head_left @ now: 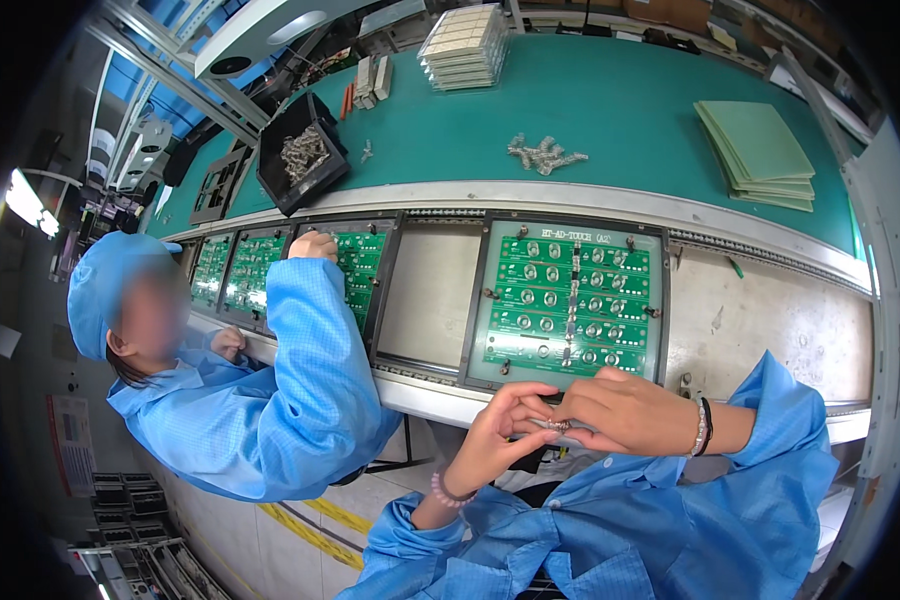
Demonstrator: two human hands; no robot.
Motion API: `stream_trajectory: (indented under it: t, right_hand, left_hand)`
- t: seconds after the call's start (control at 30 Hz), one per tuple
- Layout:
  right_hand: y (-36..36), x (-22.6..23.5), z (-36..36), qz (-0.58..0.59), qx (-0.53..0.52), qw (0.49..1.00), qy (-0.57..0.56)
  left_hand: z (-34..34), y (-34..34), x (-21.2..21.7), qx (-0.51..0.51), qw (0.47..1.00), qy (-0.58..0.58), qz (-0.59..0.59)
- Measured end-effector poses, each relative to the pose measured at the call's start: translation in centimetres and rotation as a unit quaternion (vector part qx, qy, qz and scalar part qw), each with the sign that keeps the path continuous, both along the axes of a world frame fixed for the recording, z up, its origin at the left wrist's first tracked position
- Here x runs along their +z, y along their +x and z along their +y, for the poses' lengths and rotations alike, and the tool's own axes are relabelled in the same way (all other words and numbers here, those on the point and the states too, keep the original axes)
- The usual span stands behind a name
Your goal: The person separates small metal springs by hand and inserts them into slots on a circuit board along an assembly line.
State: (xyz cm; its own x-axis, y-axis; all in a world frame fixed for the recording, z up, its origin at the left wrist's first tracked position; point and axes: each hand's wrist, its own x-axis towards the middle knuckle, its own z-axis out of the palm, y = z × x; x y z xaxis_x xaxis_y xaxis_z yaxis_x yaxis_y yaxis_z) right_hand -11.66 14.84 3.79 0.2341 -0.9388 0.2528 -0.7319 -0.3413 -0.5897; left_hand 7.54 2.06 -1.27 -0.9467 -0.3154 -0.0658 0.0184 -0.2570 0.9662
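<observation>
My left hand (pixel 500 432) and my right hand (pixel 620 412) meet at the near edge of the line, fingertips pinched together. Between them are small shiny metal parts (pixel 558 425), mostly covered by the fingers. Just beyond my hands, a black-framed fixture (pixel 483 300) holds a green circuit board panel (pixel 520 320). Rows of round silver parts sit on the panel, and a dark-and-silver strip crosses it from far to near. A loose pile of similar-looking small metal parts (pixel 545 155) lies on the green bench mat, beyond the fixture.
At left, a co-worker in blue (pixel 260 430) has a hand (pixel 313 246) over another board (pixel 358 262). A black bin (pixel 308 190) of metal parts stands on the mat (pixel 610 100). Stacked trays (pixel 465 50) and green sheets (pixel 755 150) are farther back. Conveyor rails (pixel 770 262) run sideways.
</observation>
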Motion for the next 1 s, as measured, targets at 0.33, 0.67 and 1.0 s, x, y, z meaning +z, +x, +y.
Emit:
stream_trajectory:
  t: [0.33, 0.67, 1.0]
  right_hand:
    - [-0.2, 0.2, 0.2, -0.007, 0.005, 0.999, 0.042]
    - [-0.1, 0.4, -0.7, -0.049, 0.005, 0.999, 0.013]
    - [1.0, 0.1, -1.2, 0.231, 0.044, 0.952, -0.195]
  left_hand:
    - [0.3, 0.0, 0.3, -0.013, 0.999, -0.038, -0.004]
    - [-0.7, 0.8, -0.8, 0.003, 0.996, -0.082, 0.032]
    - [-0.5, 0.8, -1.5, -0.029, 0.981, 0.181, 0.057]
